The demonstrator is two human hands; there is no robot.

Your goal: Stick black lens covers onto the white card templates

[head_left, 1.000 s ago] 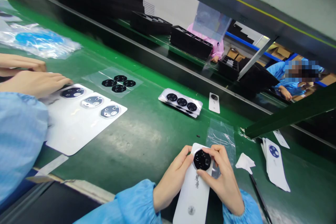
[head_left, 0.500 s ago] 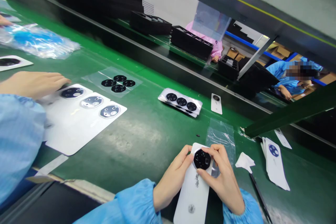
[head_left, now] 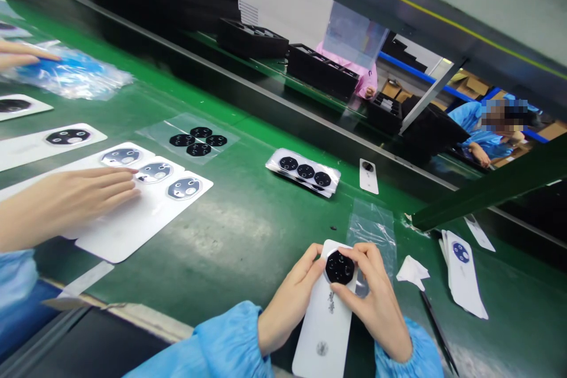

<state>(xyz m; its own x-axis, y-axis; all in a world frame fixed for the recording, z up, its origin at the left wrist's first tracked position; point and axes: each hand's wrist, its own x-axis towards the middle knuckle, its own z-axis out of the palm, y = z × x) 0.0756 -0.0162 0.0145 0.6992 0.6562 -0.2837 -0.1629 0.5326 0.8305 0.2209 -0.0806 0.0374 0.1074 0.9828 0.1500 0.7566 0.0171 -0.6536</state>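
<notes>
In front of me lies a white phone back panel (head_left: 322,331) with dark printed marks, its top end tilted away. My left hand (head_left: 295,298) grips the panel's left edge, thumb beside the camera area. My right hand (head_left: 374,289) pinches a black, many-sided camera lens cover (head_left: 339,267) at the panel's top, with fingers above and thumb below. The cover sits over the camera spot; whether it lies fully flat I cannot tell. A clear plastic bag (head_left: 374,230) lies just behind my right hand.
Several lens covers (head_left: 199,149) lie on a clear sheet; more top a stack of white cards (head_left: 283,170). Right are black tweezers (head_left: 436,328), a crumpled white wipe (head_left: 413,273) and stacked panels (head_left: 465,283). A co-worker's hand (head_left: 71,204) rests over panels at left.
My hands keep nearly the same hold on the panel and cover. At left, the co-worker's hand has moved over the nearer panels, and another hand reaches farther over the plastic bags.
</notes>
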